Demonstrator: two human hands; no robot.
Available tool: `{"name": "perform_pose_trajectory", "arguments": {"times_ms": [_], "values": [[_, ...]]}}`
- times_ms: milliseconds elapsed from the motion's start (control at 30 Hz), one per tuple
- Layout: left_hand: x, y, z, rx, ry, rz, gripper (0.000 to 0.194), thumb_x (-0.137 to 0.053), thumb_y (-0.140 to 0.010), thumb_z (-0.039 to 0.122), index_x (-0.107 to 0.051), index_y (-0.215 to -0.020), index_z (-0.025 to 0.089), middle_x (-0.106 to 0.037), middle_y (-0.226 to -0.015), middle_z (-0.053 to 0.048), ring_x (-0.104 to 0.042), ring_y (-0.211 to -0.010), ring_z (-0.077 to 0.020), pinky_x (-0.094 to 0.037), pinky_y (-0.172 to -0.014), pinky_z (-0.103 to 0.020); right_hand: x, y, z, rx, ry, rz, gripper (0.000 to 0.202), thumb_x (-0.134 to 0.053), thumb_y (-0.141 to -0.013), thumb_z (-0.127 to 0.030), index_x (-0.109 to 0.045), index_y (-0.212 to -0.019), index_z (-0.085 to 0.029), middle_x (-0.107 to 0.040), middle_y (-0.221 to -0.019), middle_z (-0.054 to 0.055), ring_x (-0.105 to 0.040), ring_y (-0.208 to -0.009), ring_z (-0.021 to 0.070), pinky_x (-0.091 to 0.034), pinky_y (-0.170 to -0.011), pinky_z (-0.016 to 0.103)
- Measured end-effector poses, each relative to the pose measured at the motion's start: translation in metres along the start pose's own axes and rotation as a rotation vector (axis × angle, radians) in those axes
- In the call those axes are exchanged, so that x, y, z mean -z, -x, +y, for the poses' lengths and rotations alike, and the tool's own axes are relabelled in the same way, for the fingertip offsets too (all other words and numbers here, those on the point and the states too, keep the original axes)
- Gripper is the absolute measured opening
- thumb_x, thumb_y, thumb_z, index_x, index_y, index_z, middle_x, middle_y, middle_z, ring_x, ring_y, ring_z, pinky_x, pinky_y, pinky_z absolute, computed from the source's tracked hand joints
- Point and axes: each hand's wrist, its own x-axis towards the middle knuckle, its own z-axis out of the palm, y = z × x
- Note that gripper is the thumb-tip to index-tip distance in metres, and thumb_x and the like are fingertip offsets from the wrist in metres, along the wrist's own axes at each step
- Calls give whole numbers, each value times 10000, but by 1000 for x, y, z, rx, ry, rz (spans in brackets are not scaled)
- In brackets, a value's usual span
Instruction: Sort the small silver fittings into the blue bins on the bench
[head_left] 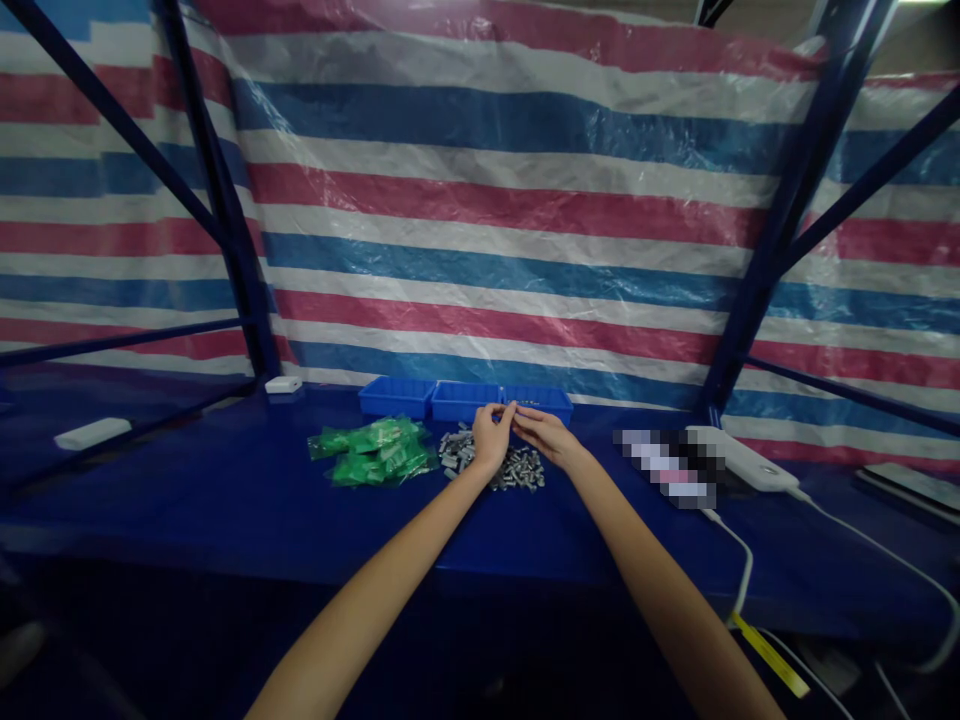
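Both hands meet above a pile of small silvery metal parts [525,468] on the blue tabletop. My left hand [492,438] has its fingers pinched together at the tips. Against it, my right hand [546,434] is closed too, its fingertips touching those of the left. Whatever sits between the fingertips is too small to make out. Just behind the hands stand three blue trays: a left tray [397,398], a middle tray [457,408] and a right tray [559,405] with some small bits in it. Left of the metal parts lies a heap of green plastic packets [379,450].
On the right lie a phone-like slab [667,468], blurred out, and a white power bank [742,458], with white cables running off the table edge. Two white boxes [283,385] [94,433] lie at left. Blue metal posts and striped sheeting [487,200] close off the back.
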Motion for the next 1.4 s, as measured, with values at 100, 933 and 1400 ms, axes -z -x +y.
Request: {"name": "perform_pose_trajectory", "arguments": {"times_ms": [100, 933, 1400], "values": [[0, 0, -3, 21, -36, -42, 276, -548, -773, 411, -606, -729, 145, -616, -778, -64, -555, -817, -176, -413, -797, -299, 0, -2, 4, -10, 22, 24, 155, -615, -718, -29, -687, -772, -155, -685, -691, 8, -628, -656, 79, -512, -799, 232], [10, 15, 14, -180, -712, -596, 264, -522, -740, 411, -700, -830, 238, -704, -877, -34, -610, -884, -196, -422, -824, -291, 29, -8, -6, 173, 487, 467, 115, -683, -672, -211, -674, -603, -119, -692, -618, 58, -635, -533, 117, -518, -474, 165], [12, 14, 18, 21, -535, -532, 123, -611, -629, 306, -712, -612, 239, -712, -693, -51, -637, -745, -227, -426, -779, -330, 18, 0, -14, 150, 281, 304, 246, -672, -701, -217, -689, -946, -216, -689, -999, 36, -655, -880, 153, -498, -550, 157]]}}
